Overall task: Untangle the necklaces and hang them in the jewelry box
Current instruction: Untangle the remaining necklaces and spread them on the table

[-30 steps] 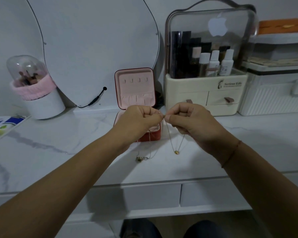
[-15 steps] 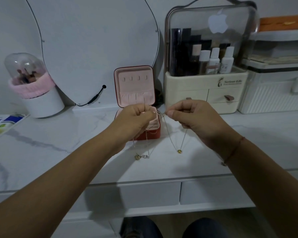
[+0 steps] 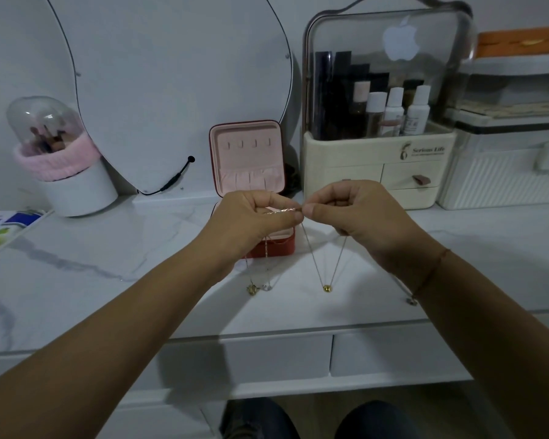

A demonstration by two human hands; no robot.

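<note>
your left grip (image 3: 255, 223) and right grip (image 3: 362, 217) hover side by side, thumbs nearly touching, each pinching the necklaces (image 3: 283, 211). the twisted stretch runs level, left to right, between the two pinches. from it, loops hang straight down towards the surface (image 3: 108, 248): one ends in a gold bead (image 3: 327, 288), others in two pendants (image 3: 258, 288) under the left grip. the open box (image 3: 246, 160) stands just beyond, with hooks (image 3: 248, 143) in its far lid, nearer your left grip.
</note>
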